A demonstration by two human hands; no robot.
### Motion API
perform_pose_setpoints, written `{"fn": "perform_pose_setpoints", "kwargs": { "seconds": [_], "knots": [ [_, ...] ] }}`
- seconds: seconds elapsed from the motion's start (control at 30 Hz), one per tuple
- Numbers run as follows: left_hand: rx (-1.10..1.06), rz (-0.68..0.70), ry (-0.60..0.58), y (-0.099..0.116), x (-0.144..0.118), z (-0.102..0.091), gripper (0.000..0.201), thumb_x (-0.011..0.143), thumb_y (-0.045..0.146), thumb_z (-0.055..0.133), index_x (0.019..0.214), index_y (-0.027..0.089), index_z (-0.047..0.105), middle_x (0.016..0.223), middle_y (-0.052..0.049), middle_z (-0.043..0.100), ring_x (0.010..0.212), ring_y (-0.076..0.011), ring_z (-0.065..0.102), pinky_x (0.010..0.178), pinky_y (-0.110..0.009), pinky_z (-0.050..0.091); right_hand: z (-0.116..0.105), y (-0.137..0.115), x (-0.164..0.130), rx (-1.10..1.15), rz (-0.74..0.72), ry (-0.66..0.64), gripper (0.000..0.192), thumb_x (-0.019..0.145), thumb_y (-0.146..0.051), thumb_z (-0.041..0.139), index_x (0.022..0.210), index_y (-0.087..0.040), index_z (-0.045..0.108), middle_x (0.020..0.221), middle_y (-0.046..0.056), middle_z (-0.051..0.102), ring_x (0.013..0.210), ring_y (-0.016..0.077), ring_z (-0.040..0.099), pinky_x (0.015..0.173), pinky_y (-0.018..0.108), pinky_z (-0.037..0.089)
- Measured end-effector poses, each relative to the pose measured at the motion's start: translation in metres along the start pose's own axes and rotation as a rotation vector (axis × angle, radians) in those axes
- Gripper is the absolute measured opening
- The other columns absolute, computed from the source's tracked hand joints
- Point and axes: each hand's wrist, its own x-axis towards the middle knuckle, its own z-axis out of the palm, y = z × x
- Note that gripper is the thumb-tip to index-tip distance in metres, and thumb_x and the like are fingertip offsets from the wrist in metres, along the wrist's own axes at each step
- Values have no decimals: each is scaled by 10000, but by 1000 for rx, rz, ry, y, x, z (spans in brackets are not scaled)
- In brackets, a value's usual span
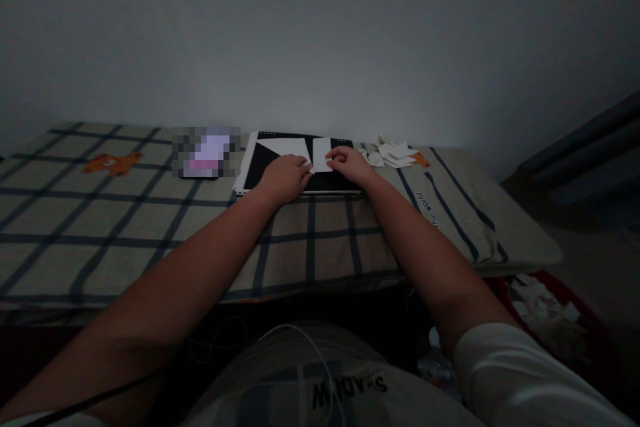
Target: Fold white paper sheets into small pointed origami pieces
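The white paper piece (321, 155) lies on a black board (260, 170) that rests on the checked bed cover (150, 227), at the far edge of the bed close to the pale wall (320, 33). The left hand (286, 177) rests knuckles up on the board, its fingertips pinched onto the lower left corner of the piece, so its grip is closed on the paper. The right hand (350, 163) comes in from the other side with curled fingers pinching the piece's right edge, its grip closed on the same sheet. Just left of the piece, a larger white triangular sheet (287, 147) lies flat on the board, partly hidden behind the left hand. To the right of the board, near the right hand, a small heap of white paper scraps (395, 155) sits on the cover. A blurred-out patch (206, 152) lies to the left of the board. An orange bear print (111, 162) marks the cover farther left. More pale scraps (545, 310) lie low beside the bed, at the right.
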Motion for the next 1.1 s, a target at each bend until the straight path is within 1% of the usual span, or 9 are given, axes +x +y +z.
{"fn": "perform_pose_setpoints", "kwargs": {
  "seconds": [0.13,0.27,0.33,0.43,0.53,0.67,0.87,0.97,1.1],
  "knots": [
    [-31,25,18,-1,1,0,394,1001,314,434,1257,171,698,1315,-97,672,1212,-275,590,1042,-414,450,0,1,1,-8,9,5,127,781,-188,626,906,-165,632,622,-60,501,599,123,458,611,268,341],
    [-65,21,-14,1,0,-3,397,1012,312,402,1200,194,731,1306,-66,684,1197,-256,600,967,-382,502,1,4,2,-27,4,12,127,789,-189,609,911,-170,638,634,-54,495,606,126,455,609,270,338],
    [-73,-4,-25,2,0,-4,402,1013,314,399,1188,186,737,1307,-69,683,1194,-259,604,935,-372,517,1,6,3,-41,-7,1,140,785,-181,595,915,-170,644,634,-51,487,607,129,447,613,275,340],
    [-68,-11,-32,4,1,-7,408,1014,310,395,1171,173,745,1307,-76,681,1197,-264,602,951,-373,514,1,8,4,-62,-22,-27,173,762,-152,574,914,-169,655,629,-50,480,596,128,427,612,277,337],
    [-64,-10,-42,5,2,-8,418,1018,312,381,1167,170,745,1300,-79,684,1190,-262,608,976,-373,502,0,10,4,-80,-19,-27,228,731,-114,548,919,-162,668,607,-57,454,576,125,406,588,271,305],
    [-64,-12,-44,6,2,-9,410,1011,302,392,1160,163,748,1287,-92,689,1176,-273,618,961,-384,506,0,9,3,-94,-11,-23,279,697,-81,528,925,-153,673,595,-60,436,569,125,403,568,267,273],
    [-61,-7,-34,7,1,-10,396,1013,295,406,1136,161,757,1269,-96,698,1156,-272,631,950,-380,500,-2,6,3,-112,-2,-32,286,681,-76,518,913,-145,669,612,-47,466,572,128,407,580,271,293],
    [-55,-13,-36,7,2,-9,404,1020,304,399,1127,159,761,1274,-96,697,1154,-272,633,943,-378,499,-4,7,3,-121,-6,-4,276,667,-82,517,888,-147,669,625,-47,471,578,124,404,591,269,304],
    [-56,16,-6,3,2,-4,404,1015,306,412,1152,140,754,1252,-116,705,1145,-278,640,945,-388,503,-4,10,4,-101,-15,25,235,687,-108,544,884,-150,664,628,-53,482,590,121,425,613,264,329]
  ]
}}
